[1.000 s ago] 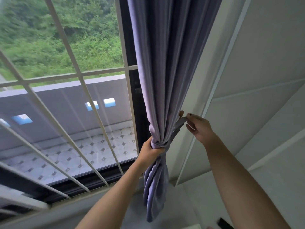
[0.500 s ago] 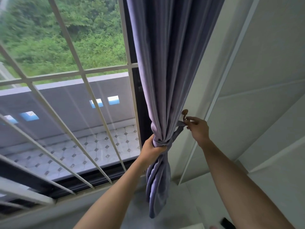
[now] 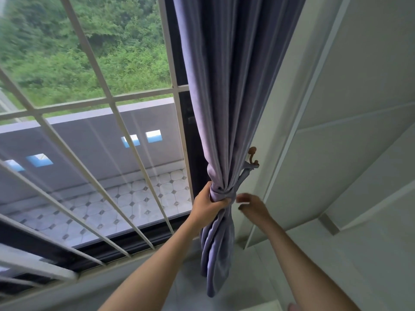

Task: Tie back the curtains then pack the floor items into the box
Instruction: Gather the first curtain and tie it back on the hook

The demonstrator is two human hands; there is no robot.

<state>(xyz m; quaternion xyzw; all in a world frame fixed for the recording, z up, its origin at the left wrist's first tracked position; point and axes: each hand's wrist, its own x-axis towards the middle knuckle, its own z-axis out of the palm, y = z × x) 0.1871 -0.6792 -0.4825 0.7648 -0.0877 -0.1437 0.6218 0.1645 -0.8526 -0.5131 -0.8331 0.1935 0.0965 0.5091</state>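
Purple curtain (image 3: 226, 108), tieback (image 3: 243, 176) on hook (image 3: 252, 153), left hand (image 3: 207, 207) round the gather

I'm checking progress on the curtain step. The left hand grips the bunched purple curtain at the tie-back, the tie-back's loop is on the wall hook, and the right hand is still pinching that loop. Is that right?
Not quite. In the head view the right hand is off the loop, fingers loose, holding nothing. The rest stands: the left hand grips the bunched purple curtain at the purple fabric tie-back, whose loop sits on the brown wall hook.
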